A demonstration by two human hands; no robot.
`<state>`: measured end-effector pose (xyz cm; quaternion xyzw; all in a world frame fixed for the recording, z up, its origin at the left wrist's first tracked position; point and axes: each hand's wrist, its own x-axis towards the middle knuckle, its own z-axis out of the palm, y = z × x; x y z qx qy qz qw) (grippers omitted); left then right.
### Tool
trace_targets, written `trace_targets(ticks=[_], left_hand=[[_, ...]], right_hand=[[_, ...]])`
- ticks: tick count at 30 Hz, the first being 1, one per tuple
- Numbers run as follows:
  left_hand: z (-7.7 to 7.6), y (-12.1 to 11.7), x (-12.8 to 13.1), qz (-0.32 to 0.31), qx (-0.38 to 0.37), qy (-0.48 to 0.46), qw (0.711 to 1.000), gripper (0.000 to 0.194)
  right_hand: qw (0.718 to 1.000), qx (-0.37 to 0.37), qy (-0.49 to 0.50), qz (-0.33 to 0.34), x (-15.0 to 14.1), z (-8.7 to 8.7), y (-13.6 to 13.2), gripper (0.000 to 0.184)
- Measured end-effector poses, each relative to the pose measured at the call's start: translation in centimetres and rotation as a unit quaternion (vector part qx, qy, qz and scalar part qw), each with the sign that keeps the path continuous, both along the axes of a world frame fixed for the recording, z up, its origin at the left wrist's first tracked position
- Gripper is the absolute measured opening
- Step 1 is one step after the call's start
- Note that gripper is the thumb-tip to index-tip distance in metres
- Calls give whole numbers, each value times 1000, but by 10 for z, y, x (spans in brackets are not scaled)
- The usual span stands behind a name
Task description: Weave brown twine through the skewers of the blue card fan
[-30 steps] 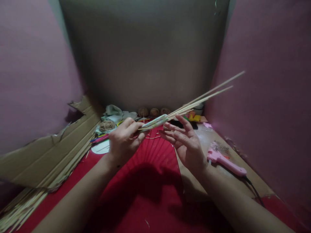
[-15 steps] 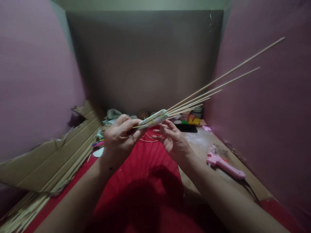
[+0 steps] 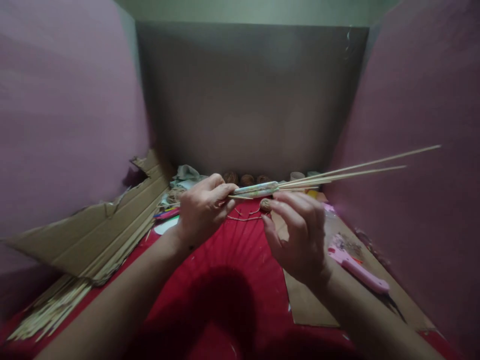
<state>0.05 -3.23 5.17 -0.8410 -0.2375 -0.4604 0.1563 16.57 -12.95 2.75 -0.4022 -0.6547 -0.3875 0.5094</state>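
Note:
My left hand is closed on a bundle of thin bamboo sticks, gripping it by the end that is wrapped in pale patterned paper. The sticks fan out to the right, almost level, above the red cloth. My right hand hovers just under the wrapped part with its fingers curled and its thumb and forefinger close together; what it pinches, if anything, is too small to tell. A thin strand of twine lies on the cloth below the bundle.
A pink glue gun lies on brown cardboard at the right. Torn cardboard and a heap of loose sticks lie at the left. Twine balls, cloth scraps and small coloured items line the back wall. Pink walls close in both sides.
The stick bundle has swung down from pointing up-right to nearly level. My right hand has turned over and curled its fingers under the wrapped end. The view has shifted a little.

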Motion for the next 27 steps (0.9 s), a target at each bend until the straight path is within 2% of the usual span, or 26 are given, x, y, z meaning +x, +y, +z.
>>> trace_targets(ticks=[2, 4, 7, 8, 11, 13, 15, 17, 19, 21, 24, 27], left_hand=[[-1, 1, 1, 3, 26, 21, 999, 11], [-3, 2, 2, 4, 54, 35, 998, 10], [-2, 1, 4, 18, 77, 52, 996, 8], [0, 0, 3, 23, 75, 62, 995, 9], [10, -5, -3, 32, 26, 42, 998, 27], [17, -10, -9, 32, -32, -63, 997, 27], [22, -16, -13, -10, -63, -190, 980, 13], [26, -25, -13, -97, -75, -253, 960, 8], [31, -33, -9, -169, -76, -254, 949, 6], [36, -40, -2, -197, -62, -264, 942, 5], [42, -43, 10, -195, -84, -263, 941, 4], [36, -40, 20, -166, -82, -199, 962, 2]], right_hand=[[990, -1, -85, -112, 2, 21, -7, 43], [968, -68, -158, -184, 5, 40, -7, 35], [926, -190, -244, -216, 12, 57, 2, 11], [918, -214, -257, -214, 14, 59, 5, 9], [922, -222, -238, -210, 20, 53, 11, 11], [938, -198, -197, -205, 22, 43, 14, 10], [954, -172, -154, -189, 23, 30, 19, 9], [969, -147, -114, -165, 23, 19, 26, 10], [978, -127, -78, -147, 23, 12, 33, 13], [981, -127, -56, -134, 22, 11, 40, 14], [981, -149, -49, -116, 19, 16, 45, 13], [982, -151, -51, -102, 17, 18, 47, 14]])
